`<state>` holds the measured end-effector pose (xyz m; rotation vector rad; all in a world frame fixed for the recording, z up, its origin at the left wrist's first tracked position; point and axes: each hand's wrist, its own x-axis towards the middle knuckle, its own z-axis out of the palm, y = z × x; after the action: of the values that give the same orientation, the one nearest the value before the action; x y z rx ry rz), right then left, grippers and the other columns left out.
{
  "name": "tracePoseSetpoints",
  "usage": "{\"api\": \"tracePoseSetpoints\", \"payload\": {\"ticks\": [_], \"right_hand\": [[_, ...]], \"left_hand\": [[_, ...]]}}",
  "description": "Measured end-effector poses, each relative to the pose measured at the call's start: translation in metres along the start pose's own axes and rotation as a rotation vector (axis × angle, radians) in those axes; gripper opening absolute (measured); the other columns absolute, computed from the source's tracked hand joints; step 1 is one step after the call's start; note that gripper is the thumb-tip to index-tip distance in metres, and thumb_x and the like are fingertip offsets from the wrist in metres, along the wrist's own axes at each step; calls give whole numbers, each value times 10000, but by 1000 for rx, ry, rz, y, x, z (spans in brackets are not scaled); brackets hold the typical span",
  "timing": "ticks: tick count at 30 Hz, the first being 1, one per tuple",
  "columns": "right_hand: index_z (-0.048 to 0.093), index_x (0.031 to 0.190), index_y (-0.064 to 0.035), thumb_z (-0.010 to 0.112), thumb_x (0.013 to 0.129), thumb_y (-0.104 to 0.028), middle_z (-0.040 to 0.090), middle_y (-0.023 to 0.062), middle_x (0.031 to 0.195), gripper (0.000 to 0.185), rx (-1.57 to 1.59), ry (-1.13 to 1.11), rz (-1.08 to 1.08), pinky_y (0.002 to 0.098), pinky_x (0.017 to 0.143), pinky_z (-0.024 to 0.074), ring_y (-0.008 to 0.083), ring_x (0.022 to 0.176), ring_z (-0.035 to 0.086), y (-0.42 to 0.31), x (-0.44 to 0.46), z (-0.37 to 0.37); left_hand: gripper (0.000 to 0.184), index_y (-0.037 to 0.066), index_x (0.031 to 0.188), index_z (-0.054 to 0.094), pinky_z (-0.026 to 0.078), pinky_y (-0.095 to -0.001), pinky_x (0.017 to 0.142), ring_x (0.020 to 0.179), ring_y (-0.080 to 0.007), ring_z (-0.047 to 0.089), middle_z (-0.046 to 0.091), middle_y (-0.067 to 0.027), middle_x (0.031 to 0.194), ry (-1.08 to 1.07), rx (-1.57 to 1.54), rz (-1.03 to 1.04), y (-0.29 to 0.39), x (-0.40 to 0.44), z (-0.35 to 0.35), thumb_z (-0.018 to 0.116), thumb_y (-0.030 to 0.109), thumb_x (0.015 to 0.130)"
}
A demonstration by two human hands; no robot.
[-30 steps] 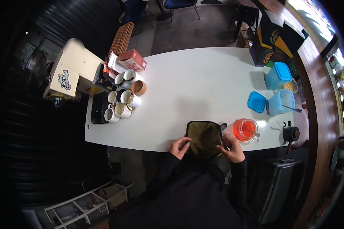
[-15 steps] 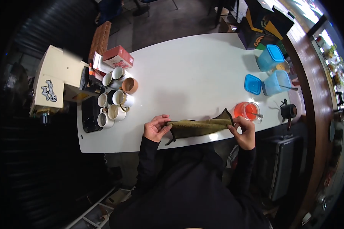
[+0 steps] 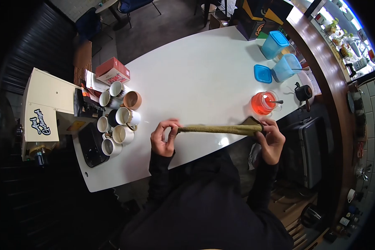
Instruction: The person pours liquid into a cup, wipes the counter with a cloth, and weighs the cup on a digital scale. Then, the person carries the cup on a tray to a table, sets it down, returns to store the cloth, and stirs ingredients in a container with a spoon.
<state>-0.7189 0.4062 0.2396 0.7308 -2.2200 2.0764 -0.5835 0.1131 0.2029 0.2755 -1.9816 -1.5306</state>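
Note:
An olive-green cloth (image 3: 221, 129) is stretched between my two hands above the near edge of the white table (image 3: 183, 87). It is gathered into a long narrow strip, wider at its right end, where a darker flap shows behind it. My left hand (image 3: 164, 137) pinches the thin left end between thumb and fingers. At the other end, my right hand (image 3: 271, 141) grips the wider part, its thumb below and fingers behind. Just beyond my right hand stands a glass jug (image 3: 263, 103) of red-orange liquid with a spoon in it.
Several mugs (image 3: 123, 134) cluster at the left by a red box (image 3: 112, 71), a black tray (image 3: 94, 143) and a cream machine (image 3: 39, 112). Blue containers (image 3: 275, 45), a blue lid (image 3: 263, 73) and a small black pot (image 3: 303, 92) stand at the right.
The cloth has gone from spread and sagging to a narrow, taut strip. Both hands have kept hold of its ends. The camera view has turned and shifted.

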Motion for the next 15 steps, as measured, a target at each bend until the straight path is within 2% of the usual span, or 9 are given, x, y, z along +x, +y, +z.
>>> {"api": "tracePoseSetpoints", "payload": {"ticks": [1, 3, 6, 7, 9, 11, 12, 13, 15], "right_hand": [[651, 894, 48, 702, 786, 40, 626, 137, 1062, 120, 5, 9, -5, 358, 964, 425, 228, 1072, 580, -1, -3, 2], [620, 923, 55, 675, 830, 43, 618, 100, 999, 109, 13, 16, 52, 309, 885, 452, 172, 965, 585, -3, -8, 3], [596, 955, 54, 662, 848, 46, 602, 74, 942, 126, 72, 87, 178, 268, 793, 464, 135, 856, 580, 19, -5, 14], [587, 972, 46, 664, 868, 4, 598, 70, 913, 136, -23, 61, 204, 260, 758, 473, 114, 822, 580, 36, -1, 16], [566, 1024, 39, 667, 869, -42, 596, 115, 931, 202, -242, 25, 190, 312, 772, 497, 199, 826, 615, 83, 4, 24], [543, 1095, 23, 665, 861, -77, 571, 182, 1024, 283, -644, 94, 14, 392, 823, 499, 339, 925, 611, 100, 1, 40], [519, 1166, 11, 658, 846, -72, 526, 234, 1130, 359, -578, 115, 7, 438, 882, 473, 430, 1056, 542, 99, -3, 47], [510, 1231, 1, 648, 847, -77, 498, 244, 1232, 416, -612, 85, 7, 431, 937, 451, 423, 1134, 511, 99, -10, 54], [486, 1314, -25, 646, 852, -119, 452, 226, 1360, 498, -653, -46, 30, 474, 1029, 390, 426, 1241, 449, 91, -31, 74]], "left_hand": [[89, 16, 944, 584, 505, -239, 726, 767, -118, 641, 696, -92, 892, 45, -23, 3, 2, -3, 1, 649, 71, 917], [102, 5, 952, 604, 511, -229, 683, 721, -101, 641, 687, -78, 852, 72, 6, -89, 7, -6, 0, 661, 80, 914], [116, -3, 967, 624, 519, -240, 690, 734, -92, 642, 675, -57, 812, 63, 120, -111, 5, 12, 9, 676, 81, 905], [132, -10, 964, 632, 525, -262, 703, 736, -139, 664, 678, -65, 775, 51, 81, -128, -6, 20, 16, 693, 77, 887], [224, -7, 1037, 626, 528, -322, 774, 834, -250, 678, 683, -130, 894, -65, 216, -138, -54, 35, 25, 708, 112, 866], [337, 7, 1129, 609, 491, -392, 888, 1020, -356, 615, 641, -184, 1084, -173, 524, 180, -68, 38, 27, 710, 167, 850], [404, 13, 1199, 583, 441, -434, 965, 1139, -380, 538, 580, -193, 1205, -175, 506, 111, -74, 32, 29, 690, 210, 863], [390, 8, 1203, 579, 445, -428, 966, 1146, -379, 542, 585, -187, 1198, -154, 480, 117, -79, 25, 34, 671, 200, 877], [432, 12, 1262, 551, 396, -469, 1029, 1243, -395, 477, 534, -203, 1290, -301, 550, 87, -74, 0, 46, 640, 227, 898]]}}
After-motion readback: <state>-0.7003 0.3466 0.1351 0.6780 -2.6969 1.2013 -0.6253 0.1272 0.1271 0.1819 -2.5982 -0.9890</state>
